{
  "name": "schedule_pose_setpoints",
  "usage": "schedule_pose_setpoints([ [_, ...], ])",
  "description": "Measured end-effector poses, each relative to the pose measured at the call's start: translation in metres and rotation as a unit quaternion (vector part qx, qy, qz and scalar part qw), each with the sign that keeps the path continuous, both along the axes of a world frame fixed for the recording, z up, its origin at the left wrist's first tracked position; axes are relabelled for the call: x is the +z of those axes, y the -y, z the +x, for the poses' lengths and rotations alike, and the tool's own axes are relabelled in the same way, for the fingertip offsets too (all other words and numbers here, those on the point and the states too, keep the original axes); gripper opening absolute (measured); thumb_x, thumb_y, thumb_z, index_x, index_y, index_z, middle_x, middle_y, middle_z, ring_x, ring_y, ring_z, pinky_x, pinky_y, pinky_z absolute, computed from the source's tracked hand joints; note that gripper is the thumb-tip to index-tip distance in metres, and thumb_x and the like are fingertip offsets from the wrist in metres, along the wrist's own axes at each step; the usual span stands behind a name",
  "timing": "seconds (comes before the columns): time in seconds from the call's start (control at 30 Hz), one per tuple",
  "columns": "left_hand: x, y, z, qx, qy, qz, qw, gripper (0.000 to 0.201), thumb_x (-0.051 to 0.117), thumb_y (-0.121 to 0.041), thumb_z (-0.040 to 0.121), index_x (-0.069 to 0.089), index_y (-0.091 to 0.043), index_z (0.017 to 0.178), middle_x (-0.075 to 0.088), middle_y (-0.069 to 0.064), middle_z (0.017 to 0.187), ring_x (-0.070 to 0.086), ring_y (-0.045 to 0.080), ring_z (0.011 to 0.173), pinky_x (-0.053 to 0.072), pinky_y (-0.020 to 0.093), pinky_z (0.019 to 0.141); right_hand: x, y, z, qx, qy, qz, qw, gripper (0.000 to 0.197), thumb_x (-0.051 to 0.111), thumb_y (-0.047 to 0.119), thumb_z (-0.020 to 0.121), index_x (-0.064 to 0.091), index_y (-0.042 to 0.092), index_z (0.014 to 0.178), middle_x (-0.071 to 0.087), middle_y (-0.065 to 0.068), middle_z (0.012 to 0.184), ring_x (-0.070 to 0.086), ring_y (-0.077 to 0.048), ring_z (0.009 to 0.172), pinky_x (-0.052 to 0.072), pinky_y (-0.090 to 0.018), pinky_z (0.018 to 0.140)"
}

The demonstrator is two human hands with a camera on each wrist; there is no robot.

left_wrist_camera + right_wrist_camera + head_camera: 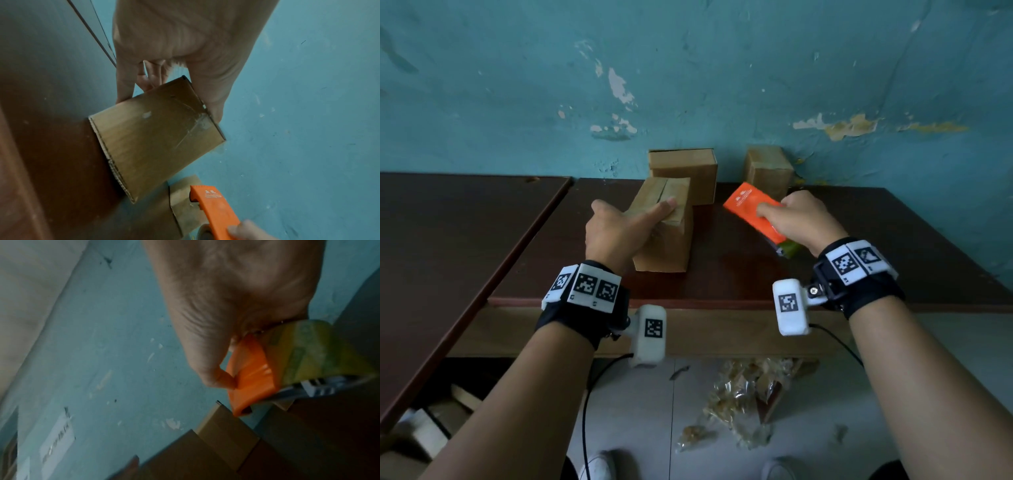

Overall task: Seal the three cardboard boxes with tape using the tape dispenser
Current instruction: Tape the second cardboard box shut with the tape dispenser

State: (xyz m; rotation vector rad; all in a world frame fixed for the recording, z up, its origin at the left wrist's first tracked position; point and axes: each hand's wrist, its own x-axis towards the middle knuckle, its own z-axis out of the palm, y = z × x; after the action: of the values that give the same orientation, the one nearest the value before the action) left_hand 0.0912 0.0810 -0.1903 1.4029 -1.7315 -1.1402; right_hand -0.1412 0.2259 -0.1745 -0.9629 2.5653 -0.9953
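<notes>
Three brown cardboard boxes stand on the dark table [739, 274]. My left hand [626, 226] rests on the nearest box [667, 246], index finger straight along its top flaps and thumb apart to the left. In the left wrist view the left hand [174, 40] straddles the upper end of this box [152, 142]. A narrow seam shows between the flaps. My right hand [804, 219] grips the orange tape dispenser [750, 209] in the air just right of that box. The right wrist view shows the dispenser [251, 379] with its tape roll [304, 350].
The second box [688, 168] and third box [768, 171] stand against the peeling blue wall. Another dark table [448, 246] adjoins on the left. Crumpled clear scraps [746, 397] lie on the floor, wood pieces [431, 431] under the left table.
</notes>
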Motion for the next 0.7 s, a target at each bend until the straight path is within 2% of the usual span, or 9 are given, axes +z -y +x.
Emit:
schedule_pose_setpoints([
  [0.03, 0.000, -0.001, -0.001, 0.003, -0.004, 0.006, 1.000, 0.113, 0.085, -0.078, 0.065, 0.042, -0.009, 0.144, 0.058, 0.012, 0.138, 0.061, 0.029, 0.120, 0.051, 0.038, 0.079, -0.002, 0.001, 0.000, -0.003, -0.037, 0.019, 0.999, 0.036, 0.066, 0.047, 0.088, 0.063, 0.012, 0.079, 0.067, -0.010, 0.082, 0.065, -0.031, 0.075, 0.044, -0.034, 0.065],
  [0.1, 0.000, -0.004, -0.005, 0.004, -0.001, 0.010, 1.000, 0.116, 0.084, -0.080, 0.063, 0.042, -0.010, 0.144, 0.059, 0.012, 0.138, 0.062, 0.030, 0.120, 0.053, 0.039, 0.080, -0.007, 0.001, -0.002, -0.007, -0.105, 0.052, 0.993, 0.030, 0.066, 0.037, 0.095, 0.069, 0.009, 0.103, 0.070, -0.016, 0.099, 0.065, -0.036, 0.087, 0.045, -0.033, 0.073],
  [0.17, 0.000, -0.008, -0.009, 0.003, 0.009, 0.002, 1.000, 0.115, 0.083, -0.082, 0.064, 0.042, -0.009, 0.144, 0.059, 0.012, 0.137, 0.062, 0.032, 0.120, 0.054, 0.040, 0.081, -0.014, 0.002, -0.004, -0.017, -0.152, 0.080, 0.985, 0.037, 0.069, 0.034, 0.097, 0.067, 0.007, 0.122, 0.071, -0.020, 0.113, 0.068, -0.041, 0.101, 0.044, -0.035, 0.077],
  [0.27, -0.001, -0.011, -0.015, -0.001, 0.008, -0.003, 1.000, 0.114, 0.081, -0.082, 0.066, 0.042, -0.008, 0.144, 0.059, 0.013, 0.139, 0.062, 0.033, 0.122, 0.055, 0.042, 0.087, -0.025, 0.007, -0.008, -0.039, -0.164, 0.115, 0.979, 0.040, 0.076, 0.037, 0.094, 0.067, 0.007, 0.118, 0.071, -0.017, 0.116, 0.068, -0.040, 0.106, 0.044, -0.036, 0.075],
  [0.43, -0.004, -0.012, -0.019, -0.012, -0.005, -0.008, 1.000, 0.103, 0.078, -0.079, 0.073, 0.046, -0.008, 0.140, 0.062, 0.012, 0.133, 0.063, 0.030, 0.116, 0.050, 0.038, 0.080, -0.031, 0.010, -0.007, -0.040, -0.175, 0.126, 0.976, 0.041, 0.081, 0.034, 0.090, 0.066, 0.007, 0.116, 0.069, -0.016, 0.117, 0.068, -0.038, 0.107, 0.047, -0.038, 0.075],
  [0.53, -0.003, -0.008, -0.015, -0.025, -0.023, 0.002, 0.999, 0.101, 0.074, -0.086, 0.070, 0.057, -0.007, 0.131, 0.068, 0.009, 0.118, 0.067, 0.025, 0.101, 0.048, 0.033, 0.067, -0.026, 0.011, -0.002, -0.034, -0.203, 0.093, 0.974, 0.052, 0.080, 0.042, 0.089, 0.065, 0.004, 0.121, 0.063, -0.018, 0.124, 0.061, -0.038, 0.116, 0.051, -0.042, 0.085],
  [0.6, -0.004, -0.002, -0.014, -0.031, -0.047, 0.018, 0.998, 0.098, 0.072, -0.089, 0.066, 0.066, -0.006, 0.118, 0.074, 0.008, 0.109, 0.071, 0.022, 0.093, 0.053, 0.034, 0.066, -0.020, 0.012, 0.000, -0.023, -0.220, 0.041, 0.974, 0.048, 0.078, 0.044, 0.091, 0.069, 0.008, 0.120, 0.061, -0.016, 0.126, 0.059, -0.036, 0.118, 0.052, -0.044, 0.092],
  [0.63, -0.003, -0.001, -0.013, -0.033, -0.066, 0.024, 0.997, 0.086, 0.074, -0.083, 0.071, 0.067, -0.007, 0.111, 0.074, 0.007, 0.107, 0.072, 0.021, 0.094, 0.057, 0.037, 0.071, -0.016, 0.013, 0.002, -0.009, -0.218, 0.014, 0.976, 0.041, 0.077, 0.044, 0.092, 0.072, 0.012, 0.115, 0.063, -0.013, 0.123, 0.061, -0.033, 0.115, 0.053, -0.042, 0.092],
  [0.7, -0.003, 0.002, -0.012, -0.045, -0.107, 0.040, 0.992, 0.058, 0.078, -0.059, 0.088, 0.064, -0.005, 0.101, 0.072, 0.003, 0.103, 0.070, 0.017, 0.093, 0.059, 0.036, 0.081, -0.009, 0.015, 0.007, 0.035, -0.169, -0.041, 0.984, 0.026, 0.075, 0.045, 0.093, 0.075, 0.020, 0.101, 0.070, -0.002, 0.111, 0.067, -0.023, 0.107, 0.054, -0.038, 0.090],
])
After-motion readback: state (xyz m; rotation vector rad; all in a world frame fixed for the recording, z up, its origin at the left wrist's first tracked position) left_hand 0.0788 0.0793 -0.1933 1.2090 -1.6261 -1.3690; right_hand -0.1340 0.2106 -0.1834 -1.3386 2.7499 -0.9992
